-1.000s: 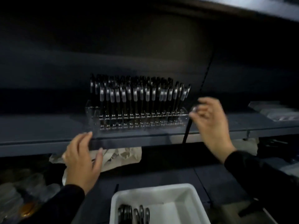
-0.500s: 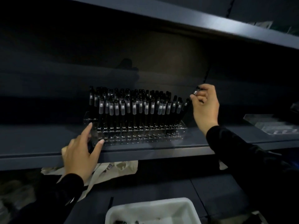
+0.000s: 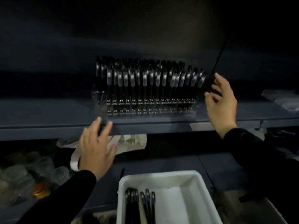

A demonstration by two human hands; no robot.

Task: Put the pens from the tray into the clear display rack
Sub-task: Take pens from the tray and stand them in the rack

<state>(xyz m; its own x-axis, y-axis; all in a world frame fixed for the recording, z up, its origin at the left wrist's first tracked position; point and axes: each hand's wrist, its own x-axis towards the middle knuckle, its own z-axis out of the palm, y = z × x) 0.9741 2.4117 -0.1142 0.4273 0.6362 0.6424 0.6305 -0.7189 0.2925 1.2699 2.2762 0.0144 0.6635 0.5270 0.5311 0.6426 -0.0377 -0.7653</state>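
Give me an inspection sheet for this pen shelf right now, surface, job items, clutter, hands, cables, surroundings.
Surface: dark grey metal shelf, dimly lit.
Job's things: clear plastic display rack on the shelf, packed with upright black pens; white plastic tray below, several black pens in the tray.
Clutter: crumpled pale bag under the shelf; clear wrapped packets lower left.
Grippers: left hand open below the shelf edge; right hand open beside the rack's right end, holding nothing.
Cables: nothing seen.
Surroundings: dark back panel.
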